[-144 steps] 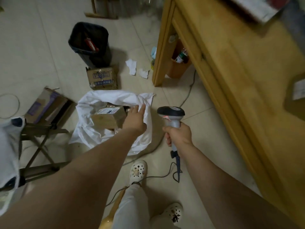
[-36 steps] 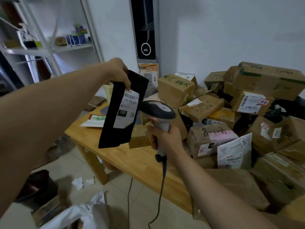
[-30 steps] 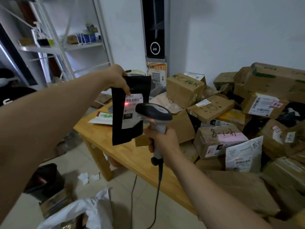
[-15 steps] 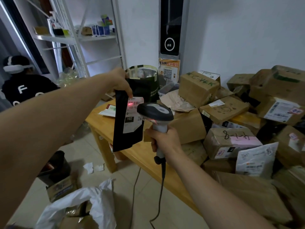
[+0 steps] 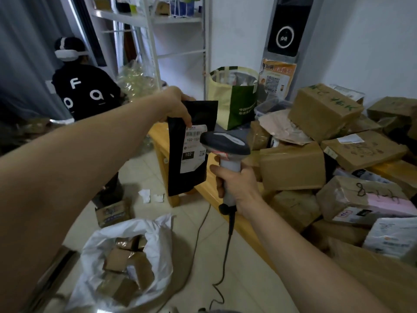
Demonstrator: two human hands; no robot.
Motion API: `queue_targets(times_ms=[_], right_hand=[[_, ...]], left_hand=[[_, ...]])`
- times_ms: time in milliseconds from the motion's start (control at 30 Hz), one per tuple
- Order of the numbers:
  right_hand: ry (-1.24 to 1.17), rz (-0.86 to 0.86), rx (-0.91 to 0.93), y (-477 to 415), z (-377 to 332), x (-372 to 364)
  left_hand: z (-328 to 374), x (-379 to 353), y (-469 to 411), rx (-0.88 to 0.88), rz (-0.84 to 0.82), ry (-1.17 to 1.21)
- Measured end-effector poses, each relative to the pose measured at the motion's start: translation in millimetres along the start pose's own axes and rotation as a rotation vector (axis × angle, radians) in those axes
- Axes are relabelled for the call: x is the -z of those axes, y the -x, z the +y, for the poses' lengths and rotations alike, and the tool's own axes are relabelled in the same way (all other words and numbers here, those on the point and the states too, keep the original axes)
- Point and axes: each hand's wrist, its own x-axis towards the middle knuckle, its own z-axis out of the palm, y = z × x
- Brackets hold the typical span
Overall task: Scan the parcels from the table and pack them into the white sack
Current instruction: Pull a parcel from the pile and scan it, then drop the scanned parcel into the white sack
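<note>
My left hand (image 5: 178, 106) pinches the top of a flat black parcel (image 5: 180, 177) that hangs upright, its white label facing me. My right hand (image 5: 234, 184) grips a grey handheld scanner (image 5: 225, 145) whose head sits just in front of the label's right side. The white sack (image 5: 140, 236) lies open on the floor at lower left with several cardboard parcels inside. Many brown parcels (image 5: 293, 168) are piled on the wooden table (image 5: 209, 190) at right.
A person in black (image 5: 83, 93) crouches at back left by a white shelf rack (image 5: 155, 41). A green-and-cream bag (image 5: 234, 98) stands on the table's far end. A small box (image 5: 112, 213) and paper scraps (image 5: 151, 196) lie on the floor. The scanner cable (image 5: 223, 256) trails down.
The red scan light seen on the label earlier is no longer visible. My view has swung left and down, showing more of the sack; the black parcel stays held before the scanner.
</note>
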Motion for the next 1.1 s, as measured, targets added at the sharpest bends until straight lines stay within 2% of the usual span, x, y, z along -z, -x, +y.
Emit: queue_targets(times_ms=[233, 533, 733, 867, 967, 1100], right_hand=[[0.034, -0.065, -0.202, -19, 58, -54], [0.124, -0.061, -0.539, -55, 157, -125], [0.197, -0.043, -0.681, -85, 223, -163], [0.252, -0.024, -0.77, -102, 261, -178], [0.283, 0.017, -0.809, -113, 282, -181], [0.3, 0.08, -0.832, -120, 290, -178]], left_hand=[[-143, -30, 6, 0.276, 0.048, 0.087], [-350, -90, 34, 0.633, 0.152, 0.194], [-459, -131, 30, 0.84, 0.182, 0.238], [-515, -163, 19, 0.965, 0.234, 0.304], [-532, -180, 10, 0.996, 0.237, 0.39], [-519, -198, -8, 0.92, 0.061, 0.729]])
